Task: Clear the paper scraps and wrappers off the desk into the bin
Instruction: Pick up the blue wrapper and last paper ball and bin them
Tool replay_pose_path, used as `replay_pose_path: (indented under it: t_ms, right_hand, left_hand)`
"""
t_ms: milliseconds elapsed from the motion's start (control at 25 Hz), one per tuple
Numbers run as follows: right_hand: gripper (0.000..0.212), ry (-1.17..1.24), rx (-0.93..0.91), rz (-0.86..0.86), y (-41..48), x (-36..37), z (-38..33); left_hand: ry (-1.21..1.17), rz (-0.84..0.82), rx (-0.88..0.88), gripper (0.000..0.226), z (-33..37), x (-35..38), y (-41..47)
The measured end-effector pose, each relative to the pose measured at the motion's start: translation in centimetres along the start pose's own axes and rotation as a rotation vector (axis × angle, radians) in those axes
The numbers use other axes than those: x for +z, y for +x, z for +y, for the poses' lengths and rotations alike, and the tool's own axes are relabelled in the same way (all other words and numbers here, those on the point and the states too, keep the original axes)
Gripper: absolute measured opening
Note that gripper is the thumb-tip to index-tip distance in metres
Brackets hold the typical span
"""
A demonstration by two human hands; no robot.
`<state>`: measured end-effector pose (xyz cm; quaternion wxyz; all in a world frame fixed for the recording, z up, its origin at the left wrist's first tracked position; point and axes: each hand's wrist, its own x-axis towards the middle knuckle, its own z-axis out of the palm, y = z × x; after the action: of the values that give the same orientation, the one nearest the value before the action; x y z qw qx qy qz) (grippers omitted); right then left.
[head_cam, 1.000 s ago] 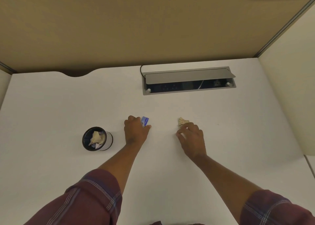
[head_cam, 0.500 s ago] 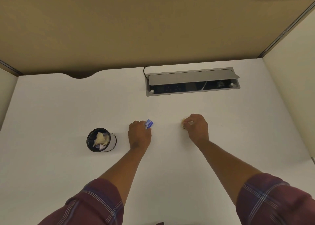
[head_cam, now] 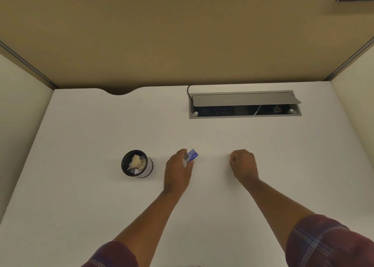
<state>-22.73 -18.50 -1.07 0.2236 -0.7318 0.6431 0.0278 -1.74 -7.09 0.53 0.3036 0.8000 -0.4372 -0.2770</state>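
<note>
A small black bin (head_cam: pixel 125 164) stands on the white desk (head_cam: pixel 81 206), holding crumpled tan paper and a few scraps. Just right of it, my left hand (head_cam: pixel 178 170) pinches a blue wrapper (head_cam: pixel 192 155) that sticks out past the fingertips. Farther right, my right hand (head_cam: pixel 243 163) is closed into a fist around a crumpled tan paper scrap, which is almost wholly hidden inside the fingers.
A grey cable box (head_cam: pixel 244 104) with its lid raised is set into the desk at the back right, with a black cable at its left corner. Beige partition walls enclose the desk on three sides. The desk's back edge has a curved notch (head_cam: pixel 119 91).
My right hand reached the tan paper scrap and closed fully over it. My left hand kept its hold on the blue wrapper and lifted it a little.
</note>
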Motion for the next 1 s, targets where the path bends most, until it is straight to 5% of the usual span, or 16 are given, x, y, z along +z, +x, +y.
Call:
replay_pose_path:
  t_ms: [280, 400, 560, 800, 1000]
  right_hand:
    - [0.023, 0.05, 0.037, 0.016, -1.7, 0.8, 0.1]
    - [0.025, 0.112, 0.06, -0.032, -2.9, 1.3, -0.9]
    - [0.026, 0.244, 0.054, -0.04, -4.8, 1.6, -3.2]
    - [0.022, 0.441, -0.1, -0.074, -6.4, 1.0, -8.6]
    - [0.015, 0.634, -0.243, -0.112, -6.7, 1.0, -15.3]
  left_hand:
    - [0.073, 0.371, 0.066, 0.033, -2.5, -5.8, -3.6]
    - [0.089, 0.508, -0.106, 0.037, -5.0, -9.4, -3.5]
    - [0.113, 0.481, -0.259, 0.033, -7.8, -12.4, -2.4]
    - [0.096, 0.328, -0.247, 0.039, -9.3, -13.3, -1.9]
    - [-0.013, 0.398, -0.246, 0.056, -10.0, -13.8, -3.6]
